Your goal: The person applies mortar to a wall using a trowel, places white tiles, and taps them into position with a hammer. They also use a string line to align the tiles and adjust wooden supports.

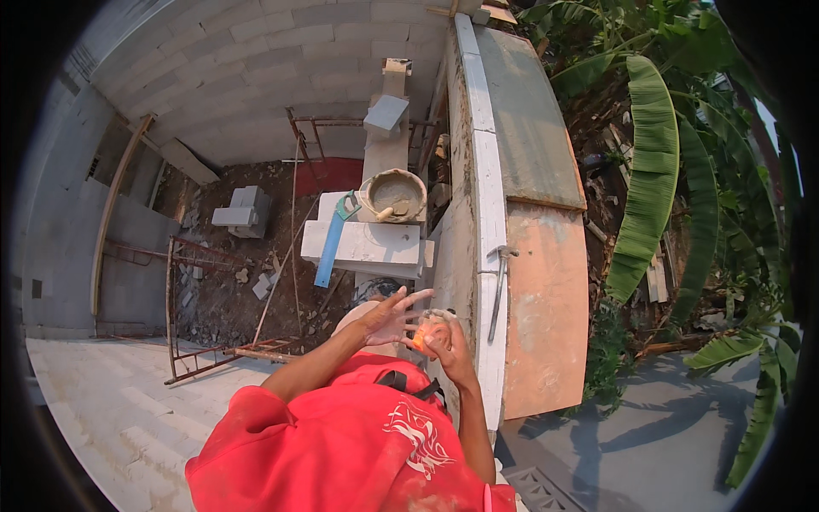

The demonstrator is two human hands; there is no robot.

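In front of my red shirt, my left hand [388, 320] is raised with its fingers spread, and nothing shows in its grip. Close to its fingertips, my right hand [456, 352] curls around a small bright orange thing [421, 337]. Its kind is hard to make out, since the fingers partly cover it. Beyond the hands lies a large white block [367, 242]. A handsaw [332, 246] with a blue blade and green handle leans across that block. Behind it stands a bucket [421, 189] of grey mortar, with a wooden handle sticking out over its rim.
On the narrow wall top [489, 213] to my right rests a hammer [498, 294]. Boards [546, 307] lie beyond it, next to banana leaves [646, 171]. Rusty scaffold frames [172, 307] and stacked blocks [243, 209] stand lower left. Another block [386, 113] sits on the far plank.
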